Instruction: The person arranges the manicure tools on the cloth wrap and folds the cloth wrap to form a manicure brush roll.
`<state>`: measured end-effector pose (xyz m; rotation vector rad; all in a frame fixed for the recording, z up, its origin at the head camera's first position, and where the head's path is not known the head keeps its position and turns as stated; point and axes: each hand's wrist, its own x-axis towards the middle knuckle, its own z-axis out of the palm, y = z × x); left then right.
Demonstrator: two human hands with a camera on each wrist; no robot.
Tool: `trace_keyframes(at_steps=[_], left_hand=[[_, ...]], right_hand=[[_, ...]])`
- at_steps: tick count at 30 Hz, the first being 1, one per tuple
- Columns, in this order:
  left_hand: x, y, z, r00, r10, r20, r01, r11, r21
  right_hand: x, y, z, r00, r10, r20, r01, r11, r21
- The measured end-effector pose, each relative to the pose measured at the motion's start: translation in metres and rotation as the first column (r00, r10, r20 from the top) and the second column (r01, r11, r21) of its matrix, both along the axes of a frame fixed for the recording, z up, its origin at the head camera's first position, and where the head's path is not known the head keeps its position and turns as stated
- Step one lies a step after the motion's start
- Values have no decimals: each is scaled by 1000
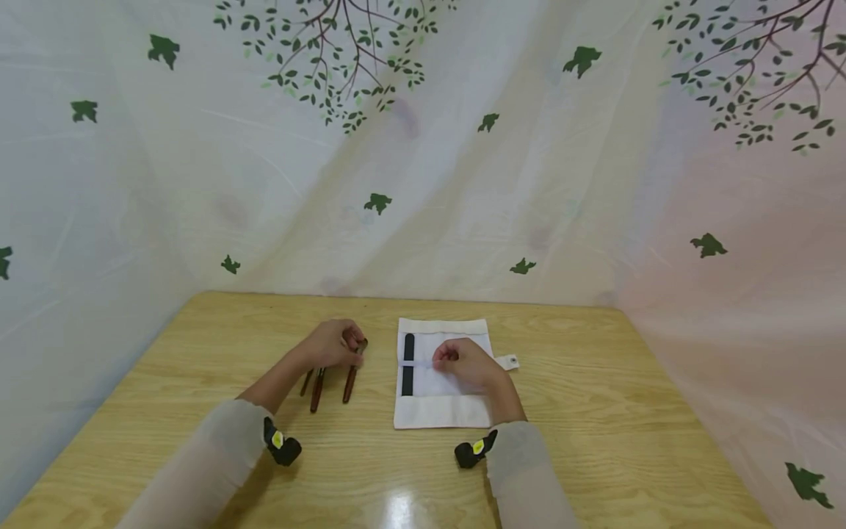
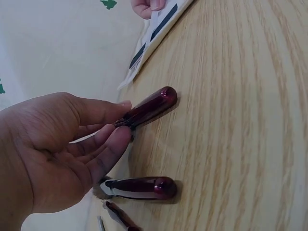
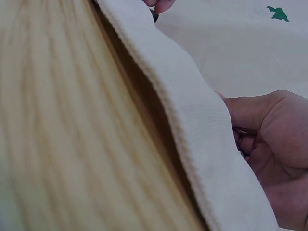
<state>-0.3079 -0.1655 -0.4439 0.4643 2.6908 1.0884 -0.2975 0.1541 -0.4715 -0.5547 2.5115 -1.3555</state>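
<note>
My left hand (image 1: 335,344) pinches a makeup brush (image 2: 153,105) with a glossy dark red handle between thumb and fingers. Its handle end points toward me, low over the table. A thicker makeup brush (image 2: 139,187) with a similar handle lies beside that hand, bristles facing away. To the right is an unfolded white fabric pouch (image 1: 436,413). My right hand (image 1: 465,361) is over the pouch, pinching its pale elastic band (image 1: 418,364). A flat black strip with a rounded top (image 1: 409,345) lies under the band at the pouch's left side. In the right wrist view, cloth hides part of the fingers.
Another slim dark handle (image 2: 119,216) lies left of the thick brush. A snap tab (image 1: 507,362) sticks out from the pouch's right side. The wooden table (image 1: 595,441) meets a pale curtain (image 1: 436,250) with leaf prints at its back and sides.
</note>
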Motion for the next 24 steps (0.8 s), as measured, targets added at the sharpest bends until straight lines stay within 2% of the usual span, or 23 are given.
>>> trace_keyframes(at_steps=[6, 10, 14, 24], left_hand=[[1, 6, -3, 997, 48, 53, -49, 999, 15], [3, 11, -2, 997, 61, 49, -61, 998, -5], [4, 15, -1, 999, 41, 30, -40, 999, -25], [1, 20, 0, 1000, 16, -18, -15, 995, 98]], right_hand=[[-1, 1, -2, 1000, 5, 6, -5, 1000, -2], [-2, 1, -4, 1000, 7, -3, -7, 1000, 5], [-3, 1, -5, 1000, 0, -6, 0, 1000, 10], [-3, 2, -6, 1000, -13, 22, 13, 1000, -11]])
